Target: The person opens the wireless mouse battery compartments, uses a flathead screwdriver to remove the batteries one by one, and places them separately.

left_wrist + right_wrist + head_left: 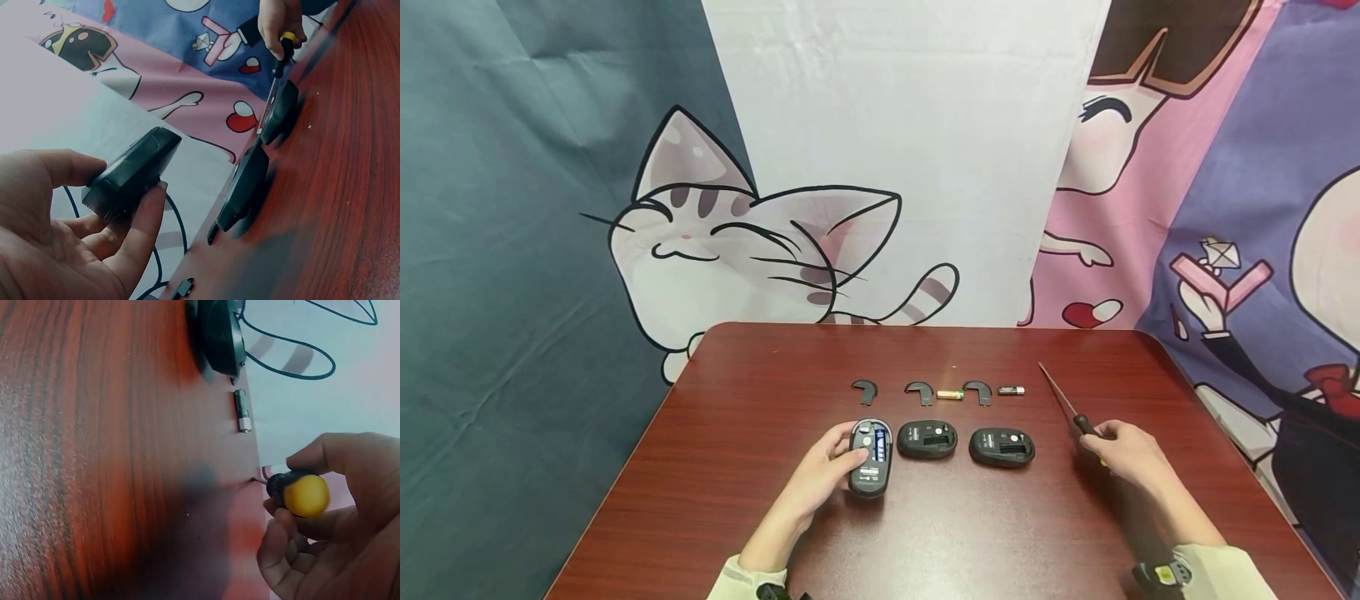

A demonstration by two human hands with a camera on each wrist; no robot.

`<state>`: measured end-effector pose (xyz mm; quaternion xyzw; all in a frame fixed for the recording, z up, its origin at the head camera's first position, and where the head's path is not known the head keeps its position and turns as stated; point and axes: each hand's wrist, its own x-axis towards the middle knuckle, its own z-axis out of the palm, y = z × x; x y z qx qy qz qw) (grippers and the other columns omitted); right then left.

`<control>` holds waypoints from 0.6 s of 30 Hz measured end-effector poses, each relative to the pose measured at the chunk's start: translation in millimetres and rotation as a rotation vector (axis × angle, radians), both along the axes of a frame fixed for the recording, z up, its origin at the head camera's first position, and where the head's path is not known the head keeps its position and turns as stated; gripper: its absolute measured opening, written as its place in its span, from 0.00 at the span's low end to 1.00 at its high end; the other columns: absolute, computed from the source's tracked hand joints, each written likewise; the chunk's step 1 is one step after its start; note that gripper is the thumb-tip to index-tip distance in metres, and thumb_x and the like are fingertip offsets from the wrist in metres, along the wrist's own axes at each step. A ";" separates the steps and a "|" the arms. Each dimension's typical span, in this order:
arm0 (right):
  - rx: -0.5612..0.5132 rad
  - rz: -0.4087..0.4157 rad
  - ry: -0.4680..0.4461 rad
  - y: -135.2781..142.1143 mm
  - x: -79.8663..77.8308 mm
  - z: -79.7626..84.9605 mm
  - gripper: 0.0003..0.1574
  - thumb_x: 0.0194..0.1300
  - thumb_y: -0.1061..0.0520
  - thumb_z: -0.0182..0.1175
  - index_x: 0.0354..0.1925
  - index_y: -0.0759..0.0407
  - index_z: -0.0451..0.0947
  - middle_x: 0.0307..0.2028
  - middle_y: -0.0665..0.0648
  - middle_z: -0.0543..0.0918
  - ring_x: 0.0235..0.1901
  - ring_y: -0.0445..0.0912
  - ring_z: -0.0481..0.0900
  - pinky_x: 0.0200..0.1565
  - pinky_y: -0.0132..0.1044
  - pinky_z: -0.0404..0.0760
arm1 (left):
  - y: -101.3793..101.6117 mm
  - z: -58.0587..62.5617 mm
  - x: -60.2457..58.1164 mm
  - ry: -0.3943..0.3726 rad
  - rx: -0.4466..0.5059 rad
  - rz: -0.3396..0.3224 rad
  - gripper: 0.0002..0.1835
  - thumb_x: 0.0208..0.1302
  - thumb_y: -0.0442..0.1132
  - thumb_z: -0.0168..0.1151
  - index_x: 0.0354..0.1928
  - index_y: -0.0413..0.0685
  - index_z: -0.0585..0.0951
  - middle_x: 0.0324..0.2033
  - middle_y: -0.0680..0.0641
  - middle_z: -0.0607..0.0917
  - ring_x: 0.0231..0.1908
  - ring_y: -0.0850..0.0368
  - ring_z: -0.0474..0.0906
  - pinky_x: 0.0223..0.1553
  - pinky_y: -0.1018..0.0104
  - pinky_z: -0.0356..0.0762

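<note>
In the head view my left hand (pixel 826 468) grips a black computer mouse (pixel 868 477), underside up, its battery bay open with a blue-and-white battery (pixel 880 444) inside. The left wrist view has the mouse (pixel 134 172) edge-on between thumb and fingers. My right hand (pixel 1126 452) holds a screwdriver (pixel 1082 423) by its black handle, the long thin shaft angled away toward the back of the table. Its yellow handle end (pixel 307 496) faces the right wrist camera. Two more black mice, the middle one (pixel 927 439) and the right one (pixel 1002 447), lie underside up with bare battery bays.
Behind the mice lie three curved black battery covers, a left one (pixel 866 391), a middle one (pixel 921 392) and a right one (pixel 978 392). Among them are a gold-and-green battery (pixel 950 395) and a black-and-silver battery (pixel 1011 390). A printed cloth (pixel 910 108) hangs behind the wooden table (pixel 940 533).
</note>
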<state>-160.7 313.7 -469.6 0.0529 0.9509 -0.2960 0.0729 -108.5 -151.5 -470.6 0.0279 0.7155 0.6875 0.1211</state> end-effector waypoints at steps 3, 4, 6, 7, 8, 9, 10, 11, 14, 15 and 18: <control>0.063 -0.029 0.060 4.1 1.8 3.3 0.29 0.68 0.39 0.60 0.45 0.65 0.79 0.34 0.60 0.84 0.37 0.55 0.80 0.34 0.40 0.73 | 0.0 0.7 -0.3 -0.002 0.003 0.003 0.29 0.70 0.40 0.62 0.70 0.39 0.68 0.55 0.37 0.83 0.40 0.55 0.85 0.39 0.64 0.85; 0.077 -0.043 0.090 5.0 2.1 4.1 0.29 0.68 0.38 0.60 0.45 0.64 0.80 0.36 0.63 0.84 0.39 0.58 0.79 0.35 0.42 0.73 | 0.0 0.9 -0.5 -0.003 0.007 0.005 0.29 0.70 0.40 0.61 0.70 0.39 0.68 0.55 0.37 0.83 0.40 0.55 0.85 0.39 0.64 0.85; 0.100 -0.074 0.164 6.3 2.7 5.4 0.28 0.67 0.39 0.61 0.44 0.63 0.81 0.38 0.67 0.84 0.41 0.64 0.79 0.35 0.47 0.75 | 0.1 1.4 -0.9 -0.002 0.002 0.011 0.29 0.70 0.39 0.61 0.70 0.39 0.68 0.55 0.37 0.83 0.41 0.55 0.85 0.39 0.64 0.85; 0.112 -0.092 0.206 6.6 2.8 5.9 0.26 0.67 0.40 0.61 0.44 0.63 0.81 0.39 0.68 0.84 0.42 0.66 0.79 0.35 0.50 0.75 | 0.1 1.5 -1.0 -0.001 -0.002 0.014 0.29 0.70 0.39 0.61 0.70 0.39 0.69 0.55 0.37 0.83 0.42 0.55 0.85 0.40 0.64 0.85; 0.119 -0.109 0.248 6.8 2.6 6.9 0.25 0.67 0.42 0.61 0.43 0.63 0.81 0.39 0.69 0.83 0.42 0.67 0.79 0.35 0.53 0.75 | 0.2 1.5 -1.2 -0.001 -0.008 0.018 0.29 0.70 0.39 0.62 0.70 0.40 0.69 0.55 0.37 0.83 0.42 0.55 0.84 0.40 0.64 0.85; 0.125 -0.125 0.294 6.9 2.4 8.1 0.23 0.66 0.44 0.62 0.43 0.63 0.82 0.38 0.70 0.83 0.41 0.68 0.79 0.34 0.55 0.75 | 0.2 1.6 -1.3 0.000 -0.013 0.022 0.29 0.70 0.39 0.62 0.70 0.40 0.69 0.55 0.38 0.83 0.42 0.56 0.84 0.39 0.64 0.84; 0.126 -0.139 0.333 6.8 2.1 9.5 0.22 0.66 0.45 0.62 0.43 0.64 0.82 0.39 0.71 0.82 0.41 0.69 0.78 0.35 0.57 0.75 | 0.2 1.7 -1.3 -0.001 -0.017 0.025 0.29 0.69 0.39 0.62 0.70 0.41 0.69 0.55 0.38 0.83 0.43 0.56 0.84 0.39 0.64 0.84; 0.123 -0.153 0.374 6.7 1.6 11.2 0.21 0.66 0.47 0.63 0.43 0.64 0.82 0.39 0.72 0.82 0.41 0.69 0.78 0.36 0.58 0.75 | 0.2 1.7 -1.3 -0.001 -0.020 0.026 0.29 0.69 0.39 0.62 0.70 0.41 0.70 0.55 0.38 0.83 0.43 0.56 0.84 0.39 0.64 0.84; 0.094 -0.190 0.483 4.9 1.3 17.7 0.19 0.64 0.51 0.65 0.45 0.66 0.82 0.41 0.73 0.80 0.43 0.67 0.76 0.40 0.58 0.73 | -0.1 2.1 -1.0 -0.003 -0.014 0.027 0.28 0.70 0.39 0.61 0.70 0.43 0.70 0.55 0.38 0.83 0.43 0.55 0.84 0.39 0.64 0.85; 0.079 -0.201 0.521 4.4 1.5 20.3 0.19 0.64 0.52 0.66 0.45 0.66 0.81 0.42 0.73 0.80 0.43 0.66 0.76 0.41 0.57 0.72 | 0.0 2.2 -1.0 -0.002 -0.014 0.028 0.28 0.70 0.40 0.61 0.70 0.43 0.71 0.56 0.38 0.83 0.44 0.55 0.84 0.40 0.64 0.85; 0.023 -0.257 0.620 2.0 3.3 28.5 0.20 0.62 0.53 0.69 0.47 0.65 0.82 0.44 0.72 0.81 0.46 0.65 0.76 0.41 0.52 0.68 | 0.4 3.4 -0.5 0.005 -0.009 0.029 0.28 0.70 0.40 0.62 0.70 0.45 0.71 0.58 0.38 0.82 0.45 0.55 0.83 0.41 0.65 0.85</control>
